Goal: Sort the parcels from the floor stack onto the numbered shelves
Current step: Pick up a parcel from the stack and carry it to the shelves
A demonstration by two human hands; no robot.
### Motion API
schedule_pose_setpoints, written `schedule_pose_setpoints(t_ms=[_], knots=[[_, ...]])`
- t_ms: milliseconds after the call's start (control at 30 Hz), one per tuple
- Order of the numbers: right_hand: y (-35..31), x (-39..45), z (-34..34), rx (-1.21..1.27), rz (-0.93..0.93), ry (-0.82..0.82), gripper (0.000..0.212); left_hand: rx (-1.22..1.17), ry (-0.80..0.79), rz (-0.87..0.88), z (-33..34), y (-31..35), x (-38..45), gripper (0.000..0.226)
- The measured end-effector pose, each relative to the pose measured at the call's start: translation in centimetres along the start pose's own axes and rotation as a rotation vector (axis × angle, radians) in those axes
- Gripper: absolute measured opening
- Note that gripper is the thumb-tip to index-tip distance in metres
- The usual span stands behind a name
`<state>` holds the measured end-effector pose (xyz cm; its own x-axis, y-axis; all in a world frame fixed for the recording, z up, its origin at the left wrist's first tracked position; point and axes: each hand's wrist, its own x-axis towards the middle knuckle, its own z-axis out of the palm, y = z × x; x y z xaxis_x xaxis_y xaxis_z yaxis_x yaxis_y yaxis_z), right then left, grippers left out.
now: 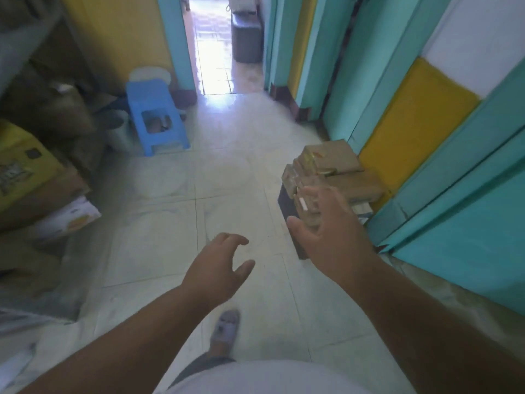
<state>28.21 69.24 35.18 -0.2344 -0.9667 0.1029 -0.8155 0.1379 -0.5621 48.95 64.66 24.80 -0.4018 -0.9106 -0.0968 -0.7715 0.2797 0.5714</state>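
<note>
A stack of brown cardboard parcels (332,163) sits on the tiled floor against the teal and yellow wall at the right. My right hand (326,231) is stretched out in front of the stack's near end, fingers spread, holding nothing; it covers part of the lower parcels. My left hand (221,265) hovers over bare floor left of the stack, fingers curled apart and empty. The view is blurred. No numbered shelves are in sight.
A blue plastic stool (156,118) stands at the far left of the floor. Large cartons, one yellow (25,166), crowd the left side. A bright doorway (218,52) opens straight ahead. My slippered foot (225,328) is on the tiles below my hands.
</note>
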Motion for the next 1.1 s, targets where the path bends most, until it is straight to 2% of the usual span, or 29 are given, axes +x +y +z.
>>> schedule_pose_setpoints(t_ms=[167, 300, 500, 700, 867, 1100], knots=[[1.0, 9.1, -1.0, 0.009, 0.110, 0.110, 0.054, 0.075, -0.112, 0.117, -3.9, 0.4, 13.6, 0.044], [4.9, 15.2, -2.4, -0.062, 0.253, 0.157, 0.054, 0.088, -0.207, 0.213, -3.2, 2.8, 23.8, 0.046], [11.8, 26.7, -3.3, -0.073, 0.335, 0.167, 0.054, 0.012, -0.318, 0.198, 1.0, 7.2, 38.0, 0.046], [15.4, 38.8, -4.7, -0.051, 0.384, 0.134, 0.054, 0.045, -0.368, 0.201, -0.5, 8.5, 49.3, 0.047], [18.4, 46.4, -2.8, -0.054, 0.455, 0.154, 0.053, 0.043, -0.435, 0.205, 1.1, 8.0, 59.0, 0.041], [22.4, 54.8, 1.7, -0.036, 0.741, 0.229, 0.055, 0.123, -0.669, 0.375, 4.9, 8.5, 75.0, 0.041]])
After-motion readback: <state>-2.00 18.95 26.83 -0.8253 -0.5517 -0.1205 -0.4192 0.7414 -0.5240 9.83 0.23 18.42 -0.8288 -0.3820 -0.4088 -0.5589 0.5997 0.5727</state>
